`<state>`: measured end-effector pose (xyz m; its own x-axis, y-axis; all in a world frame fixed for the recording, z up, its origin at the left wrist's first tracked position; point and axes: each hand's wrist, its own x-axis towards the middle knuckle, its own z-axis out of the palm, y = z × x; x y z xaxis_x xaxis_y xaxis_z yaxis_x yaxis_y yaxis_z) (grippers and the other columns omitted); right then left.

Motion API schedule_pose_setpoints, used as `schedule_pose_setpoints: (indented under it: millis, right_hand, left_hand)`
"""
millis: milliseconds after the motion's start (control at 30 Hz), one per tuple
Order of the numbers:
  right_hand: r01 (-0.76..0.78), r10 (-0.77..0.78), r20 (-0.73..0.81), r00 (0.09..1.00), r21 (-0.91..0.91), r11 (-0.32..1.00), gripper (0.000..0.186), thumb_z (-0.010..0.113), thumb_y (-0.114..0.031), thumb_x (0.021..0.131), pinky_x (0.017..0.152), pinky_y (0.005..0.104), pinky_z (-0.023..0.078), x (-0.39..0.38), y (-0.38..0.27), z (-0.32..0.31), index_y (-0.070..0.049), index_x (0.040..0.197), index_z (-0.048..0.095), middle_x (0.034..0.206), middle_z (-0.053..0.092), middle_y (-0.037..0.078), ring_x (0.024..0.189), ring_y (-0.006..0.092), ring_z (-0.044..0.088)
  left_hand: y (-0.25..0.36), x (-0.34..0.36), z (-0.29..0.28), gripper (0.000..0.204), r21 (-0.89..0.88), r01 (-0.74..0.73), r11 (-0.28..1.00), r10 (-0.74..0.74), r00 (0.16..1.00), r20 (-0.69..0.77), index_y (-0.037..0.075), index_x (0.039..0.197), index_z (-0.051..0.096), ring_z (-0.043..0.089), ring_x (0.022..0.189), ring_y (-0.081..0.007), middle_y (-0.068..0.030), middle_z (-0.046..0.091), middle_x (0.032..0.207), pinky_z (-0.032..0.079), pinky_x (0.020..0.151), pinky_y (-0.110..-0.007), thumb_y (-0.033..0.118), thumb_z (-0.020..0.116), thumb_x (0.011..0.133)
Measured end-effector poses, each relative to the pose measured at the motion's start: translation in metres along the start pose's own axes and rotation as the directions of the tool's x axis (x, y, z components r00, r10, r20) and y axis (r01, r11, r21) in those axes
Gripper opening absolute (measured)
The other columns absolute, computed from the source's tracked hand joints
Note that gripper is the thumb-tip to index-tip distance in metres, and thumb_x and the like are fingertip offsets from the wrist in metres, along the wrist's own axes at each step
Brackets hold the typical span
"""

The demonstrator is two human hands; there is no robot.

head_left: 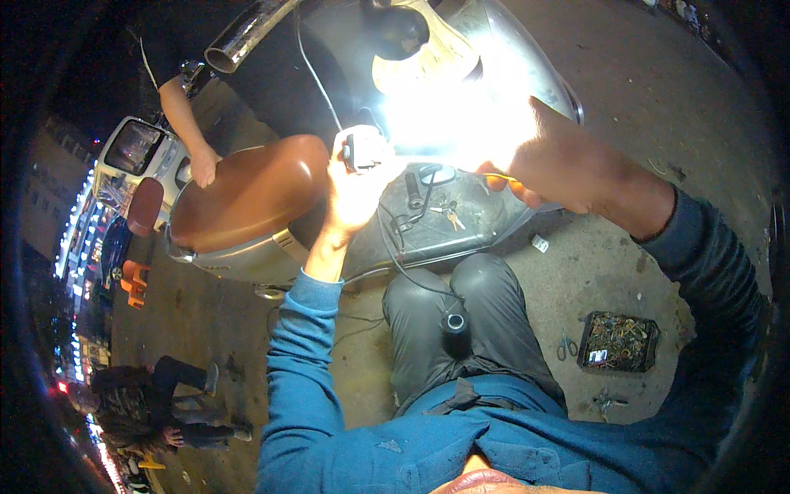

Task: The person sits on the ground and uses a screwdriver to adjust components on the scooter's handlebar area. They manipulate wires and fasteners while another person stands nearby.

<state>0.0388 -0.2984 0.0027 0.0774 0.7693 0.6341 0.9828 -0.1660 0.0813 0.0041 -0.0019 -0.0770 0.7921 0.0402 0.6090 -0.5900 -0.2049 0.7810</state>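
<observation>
At the upper centre of the frame, the left hand [352, 183] pinches a small part [355, 151], probably best held steady and angled out of the glare [444, 115], which hides what, if anything, the right hand [553, 156] grips.

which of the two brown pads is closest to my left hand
The larger brown pad, right beside your left hand. The smaller brown pad sits farther off toward the picture's left edge, beyond the other person's hand.
</observation>
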Motion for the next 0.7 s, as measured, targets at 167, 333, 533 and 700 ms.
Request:
schedule_pose_setpoints:
  millis: [167,333,533,700]
  right_hand:
    - [-0.073,0.089,0.066,0.994,-0.206,0.976,0.023,0.069,-0.017,0.091,0.056,0.038,0.053,0.007,-0.031,-0.015,0.0,0.107,0.069,0.092,0.071,0.019,0.07,0.0283,0.071]
    - [0.188,-0.106,0.232,0.967,-0.366,0.911,0.032,0.068,-0.022,0.095,0.056,0.0353,0.053,0.014,-0.036,-0.023,0.002,0.115,0.067,0.086,0.072,0.018,0.068,0.0255,0.072]
    - [0.194,-0.183,0.071,0.981,-0.478,0.856,0.027,0.067,-0.022,0.096,0.056,0.0351,0.053,0.013,-0.038,-0.014,0.003,0.108,0.067,0.07,0.067,0.015,0.057,0.0197,0.067]
    - [0.106,-0.064,0.126,0.99,-0.364,0.925,0.022,0.068,-0.019,0.094,0.059,0.0345,0.053,0.017,-0.042,-0.018,0.0,0.105,0.068,0.07,0.067,0.012,0.059,0.02,0.067]
  left_hand:
    - [0.004,-0.001,-0.002,0.043,0.047,0.037,0.998,-0.036,0.999,-0.014,0.005,0.119,0.06,0.062,0.078,-0.0079,0.0004,0.066,0.092,0.052,0.066,-0.024,-0.001,0.082,0.082]
    - [0.005,0.002,-0.008,0.049,0.127,0.062,0.99,-0.064,0.998,0.013,0.006,0.12,0.055,0.063,0.088,-0.0105,-0.0004,0.063,0.099,0.056,0.081,-0.029,-0.006,0.082,0.081]
    - [0.001,0.001,-0.012,0.05,0.149,0.059,0.987,-0.058,0.998,-0.012,0.006,0.121,0.057,0.065,0.089,-0.0109,-0.0014,0.066,0.1,0.056,0.081,-0.029,-0.005,0.084,0.08]
    - [-0.001,0.002,-0.016,0.048,0.104,0.034,0.994,-0.037,0.999,0.027,0.005,0.121,0.059,0.065,0.091,-0.0118,-0.0015,0.066,0.102,0.057,0.081,-0.03,-0.004,0.084,0.08]
